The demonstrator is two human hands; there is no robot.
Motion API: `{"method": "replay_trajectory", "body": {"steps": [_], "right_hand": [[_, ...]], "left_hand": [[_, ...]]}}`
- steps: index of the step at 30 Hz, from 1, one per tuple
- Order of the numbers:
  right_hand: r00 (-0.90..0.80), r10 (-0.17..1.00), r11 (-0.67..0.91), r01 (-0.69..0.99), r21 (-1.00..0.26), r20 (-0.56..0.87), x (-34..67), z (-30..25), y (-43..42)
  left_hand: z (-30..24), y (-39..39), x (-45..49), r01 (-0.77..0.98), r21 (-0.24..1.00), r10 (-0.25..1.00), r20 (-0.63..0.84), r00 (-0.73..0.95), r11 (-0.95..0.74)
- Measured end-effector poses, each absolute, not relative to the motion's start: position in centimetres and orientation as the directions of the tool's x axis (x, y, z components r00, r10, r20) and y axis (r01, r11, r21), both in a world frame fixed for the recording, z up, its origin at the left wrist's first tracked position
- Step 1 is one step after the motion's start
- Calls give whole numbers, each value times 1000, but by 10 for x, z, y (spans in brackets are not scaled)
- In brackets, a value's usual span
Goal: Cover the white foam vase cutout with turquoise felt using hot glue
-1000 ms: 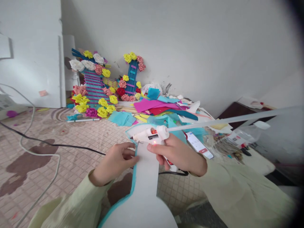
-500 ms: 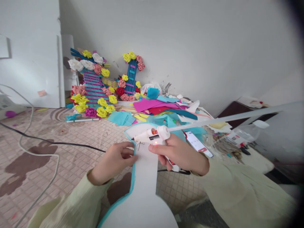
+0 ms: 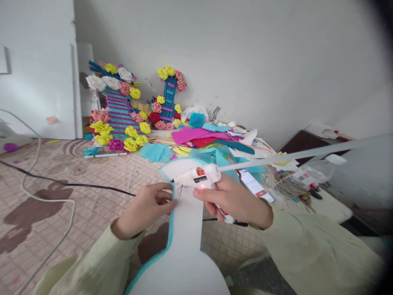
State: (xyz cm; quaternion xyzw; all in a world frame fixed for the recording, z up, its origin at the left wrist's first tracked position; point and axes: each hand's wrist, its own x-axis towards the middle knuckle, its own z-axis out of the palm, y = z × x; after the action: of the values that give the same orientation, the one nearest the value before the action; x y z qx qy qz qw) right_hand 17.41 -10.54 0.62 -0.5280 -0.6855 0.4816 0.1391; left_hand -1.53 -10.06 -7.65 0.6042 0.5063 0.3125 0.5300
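The white long-necked board (image 3: 186, 229), near centre, runs off the near side of view. The right hand (image 3: 231, 199) partly hides the hot-glue gun (image 3: 201, 176), its grip clamped around the handle, nozzle leftward. The left hand (image 3: 147, 209), fingers curled, touches the board's turquoise left edge; whether its grip pinches, I cannot tell.

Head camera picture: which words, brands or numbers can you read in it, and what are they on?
None can be read with certainty.
Glue gun: print on its black label, too small.
Phone: what look like digits on its screen, too blurred.
Clear container: label marks, too blurred.
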Motion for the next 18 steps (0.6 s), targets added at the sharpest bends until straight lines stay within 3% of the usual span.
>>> {"method": "replay_trajectory", "body": {"steps": [18], "right_hand": [[-445, 867, 102, 599, -794, -225, 176, 7, -114]], "left_hand": [[-85, -96, -19, 264, 954, 938, -214, 271, 141]]}}
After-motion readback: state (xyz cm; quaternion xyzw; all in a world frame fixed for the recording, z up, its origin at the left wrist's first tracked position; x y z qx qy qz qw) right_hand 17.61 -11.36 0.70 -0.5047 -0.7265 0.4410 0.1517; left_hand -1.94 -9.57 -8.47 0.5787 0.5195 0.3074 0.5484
